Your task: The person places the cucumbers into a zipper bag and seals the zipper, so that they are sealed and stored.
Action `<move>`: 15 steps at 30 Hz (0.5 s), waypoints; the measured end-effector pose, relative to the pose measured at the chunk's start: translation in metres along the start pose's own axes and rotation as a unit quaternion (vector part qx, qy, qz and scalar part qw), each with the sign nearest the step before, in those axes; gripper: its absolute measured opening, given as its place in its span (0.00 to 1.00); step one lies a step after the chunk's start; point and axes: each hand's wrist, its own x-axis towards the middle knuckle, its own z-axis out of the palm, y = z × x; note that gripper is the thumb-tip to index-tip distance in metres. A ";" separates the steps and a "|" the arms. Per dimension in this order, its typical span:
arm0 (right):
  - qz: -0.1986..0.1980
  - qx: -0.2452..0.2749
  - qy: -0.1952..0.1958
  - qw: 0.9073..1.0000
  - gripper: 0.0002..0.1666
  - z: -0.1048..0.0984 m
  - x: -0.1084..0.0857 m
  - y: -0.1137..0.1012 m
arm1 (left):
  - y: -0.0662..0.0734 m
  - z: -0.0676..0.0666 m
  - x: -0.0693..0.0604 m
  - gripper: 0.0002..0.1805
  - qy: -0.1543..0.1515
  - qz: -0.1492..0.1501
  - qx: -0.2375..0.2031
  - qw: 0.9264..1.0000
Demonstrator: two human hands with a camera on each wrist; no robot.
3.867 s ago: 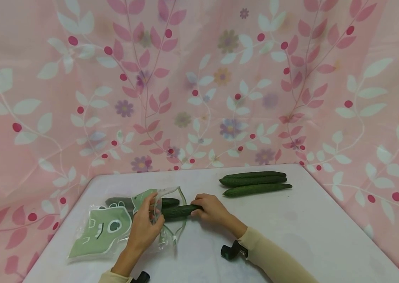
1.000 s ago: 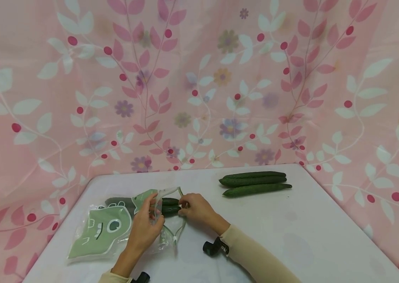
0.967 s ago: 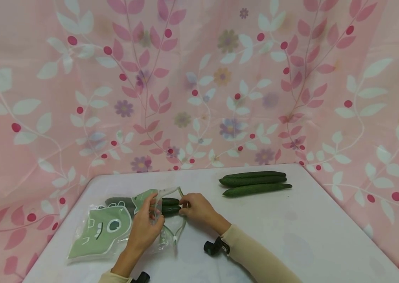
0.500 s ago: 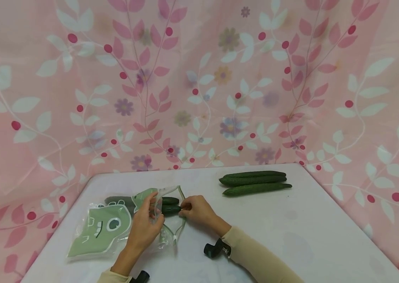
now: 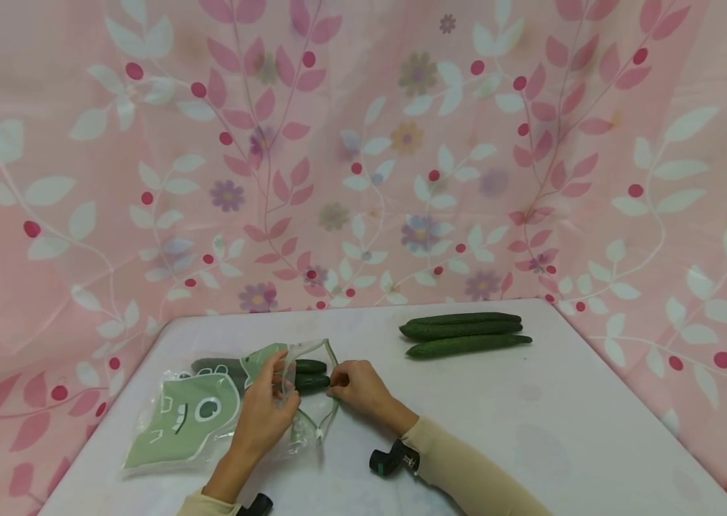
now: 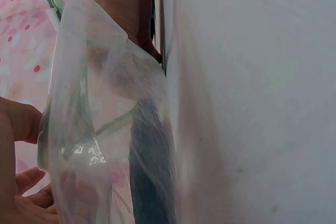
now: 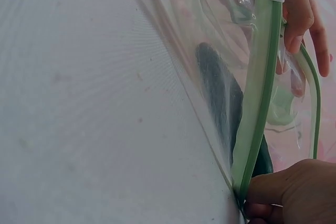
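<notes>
A clear slider zip bag [image 5: 299, 430] with green print lies on its side at left centre, its green-edged mouth gaping to the right. Two cucumbers reach into it: a rear cucumber [image 5: 310, 366] and a nearer cucumber [image 5: 311, 383]. My left hand [image 5: 263, 412] holds the bag's upper rim; in the right wrist view its fingers [image 7: 299, 17] curve over the plastic. At the mouth, my right hand [image 5: 363, 390] pinches the nearer cucumber's outer end, thumb and forefinger together. In the right wrist view the green zip strip [image 7: 262, 103] partly hides that cucumber.
Several loose cucumbers [image 5: 466, 345] lie side by side at the back right of the white table [image 5: 518, 430]. A green cartoon-printed bag [image 5: 183, 419] lies flat to the left. A pink floral curtain [image 5: 363, 143] hangs behind the table.
Since the oldest frame my right hand has moved left, sliding the nearer cucumber deeper into the bag. Over the last second both hands stay almost in place.
</notes>
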 end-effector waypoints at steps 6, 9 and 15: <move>0.002 -0.002 -0.007 1.000 0.08 -0.002 -0.001 -0.001 | 0.001 0.000 0.000 0.40 -0.003 0.000 0.000 1.000; 0.001 -0.003 -0.010 1.000 0.06 -0.002 -0.002 -0.002 | 0.001 0.000 0.000 0.40 -0.005 0.000 -0.001 1.000; -0.003 -0.012 -0.023 1.000 0.07 -0.003 -0.002 -0.003 | 0.001 0.000 0.000 0.40 -0.005 -0.002 -0.004 1.000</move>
